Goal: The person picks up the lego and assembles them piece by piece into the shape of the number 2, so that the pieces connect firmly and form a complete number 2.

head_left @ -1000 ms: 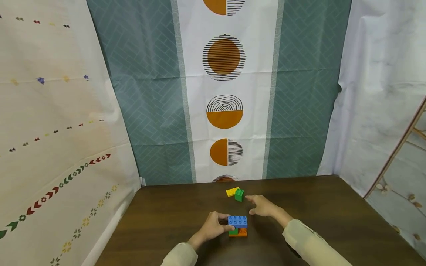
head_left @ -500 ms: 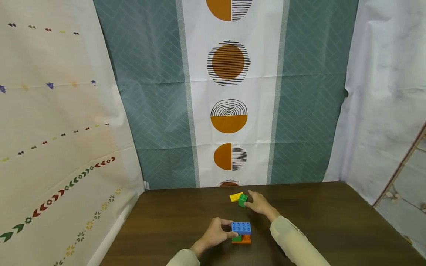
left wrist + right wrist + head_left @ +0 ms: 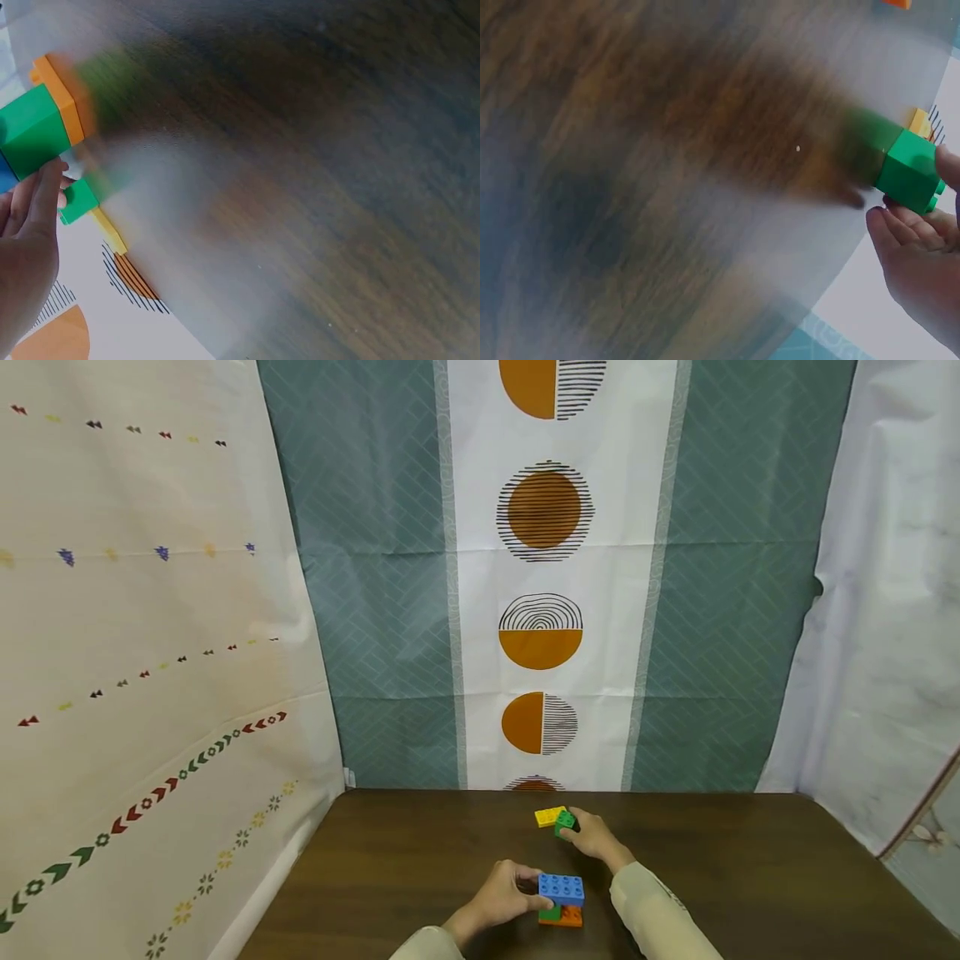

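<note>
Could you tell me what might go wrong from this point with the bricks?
The right hand pinches the green brick, which sits beside the yellow brick; lifting could nudge the yellow one. The left hand holds the blue-topped stack from one side only, so hard pressing could tip it.

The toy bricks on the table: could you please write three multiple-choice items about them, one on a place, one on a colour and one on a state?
1. Where does the yellow brick lie?
A. Far side of the table, beside the small green brick
B. On the blue brick
C. In the left hand

2. What colour is the top brick of the stack?
A. Red
B. Blue
C. White

3. What is the right hand doing?
A. Lying flat, away from the bricks
B. Holding the stack
C. Pinching the small green brick

Answers:
1 A, the head view shows it near the backdrop.
2 B, the blue brick caps the green and orange bricks.
3 C, the right wrist view shows fingers on it; the left hand holds the stack.
</note>
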### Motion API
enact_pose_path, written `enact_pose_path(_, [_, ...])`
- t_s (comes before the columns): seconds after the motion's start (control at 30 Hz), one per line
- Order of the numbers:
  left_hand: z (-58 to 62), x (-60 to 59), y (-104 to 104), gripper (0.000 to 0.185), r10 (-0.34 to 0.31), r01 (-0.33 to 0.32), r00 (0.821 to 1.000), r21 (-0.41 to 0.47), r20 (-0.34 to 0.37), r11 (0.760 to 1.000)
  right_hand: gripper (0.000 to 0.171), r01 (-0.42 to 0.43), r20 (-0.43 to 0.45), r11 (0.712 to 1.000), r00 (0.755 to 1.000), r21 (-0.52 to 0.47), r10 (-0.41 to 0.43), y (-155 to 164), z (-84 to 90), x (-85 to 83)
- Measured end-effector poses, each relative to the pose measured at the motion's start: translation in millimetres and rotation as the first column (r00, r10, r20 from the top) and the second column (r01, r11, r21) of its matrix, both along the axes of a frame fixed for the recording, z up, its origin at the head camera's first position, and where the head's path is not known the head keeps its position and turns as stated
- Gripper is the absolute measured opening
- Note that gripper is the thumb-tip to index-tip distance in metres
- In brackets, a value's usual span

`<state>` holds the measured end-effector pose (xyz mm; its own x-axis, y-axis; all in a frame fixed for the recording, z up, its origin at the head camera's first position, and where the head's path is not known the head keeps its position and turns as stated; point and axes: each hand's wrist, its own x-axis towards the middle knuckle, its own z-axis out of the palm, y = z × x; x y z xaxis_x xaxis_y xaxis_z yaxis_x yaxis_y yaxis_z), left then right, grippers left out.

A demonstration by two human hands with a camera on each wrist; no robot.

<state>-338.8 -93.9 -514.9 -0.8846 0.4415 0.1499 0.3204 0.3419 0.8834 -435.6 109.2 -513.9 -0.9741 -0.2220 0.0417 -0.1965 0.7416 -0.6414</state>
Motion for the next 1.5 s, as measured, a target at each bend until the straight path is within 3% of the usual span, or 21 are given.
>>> enact_pose_path(0.5, [1.6,0.2,0,0.025,-0.031,0.031,1.000,0.004,0.000,1.000,0.044,-0.020,-0.046,0.998,0.999,-0.064,0.017,10,-4.2,10.0])
enact_pose_path(0.77, [-0.1,-1.3,-2,0.026,-0.038,0.038,0.999,0.017,-0.008,0.999,0.042,-0.122,-0.036,0.987,0.992,-0.108,0.118,24,2.0,23.0])
enact_pose_path(1.07, [-0.9,-1.6,0,0.024,-0.045,0.045,0.999,0.019,-0.010,0.999,0.037,-0.296,-0.020,0.946,0.955,-0.134,0.296,42,14.4,43.2])
enact_pose_path(1.27, [0.3,-2.3,0,0.021,-0.051,0.052,0.998,0.031,-0.024,0.998,0.039,-0.346,0.012,0.913,0.934,-0.213,0.357,43,32.7,53.2])
enact_pose_path(1.5, [-0.5,-2.6,1,0.021,-0.049,0.050,0.998,0.024,-0.027,0.998,0.041,-0.400,0.023,0.887,0.909,-0.230,0.416,44,52.5,67.3])
